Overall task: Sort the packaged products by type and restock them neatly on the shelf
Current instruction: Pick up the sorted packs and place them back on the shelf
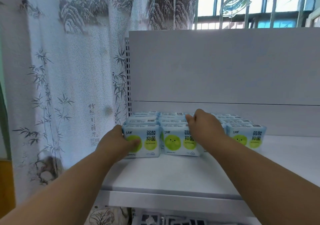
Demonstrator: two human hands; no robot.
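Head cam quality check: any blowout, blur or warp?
Head view: window top right is blown out; wide-angle bend at the edges, shelf lip tilts; pack print readable, though left hand and right hand look slightly soft.

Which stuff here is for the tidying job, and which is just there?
For the job:
blue-and-green packets
white shelf
left hand, touching the leftmost packet
right hand, on the middle rows

Just there:
bamboo curtain
barred window
dark items below

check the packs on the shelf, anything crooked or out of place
Nothing stands out. The blue-and-green packs stand upright in even rows on the white shelf, labels forward. The left hand holds the leftmost front pack; the right hand hides part of one row.
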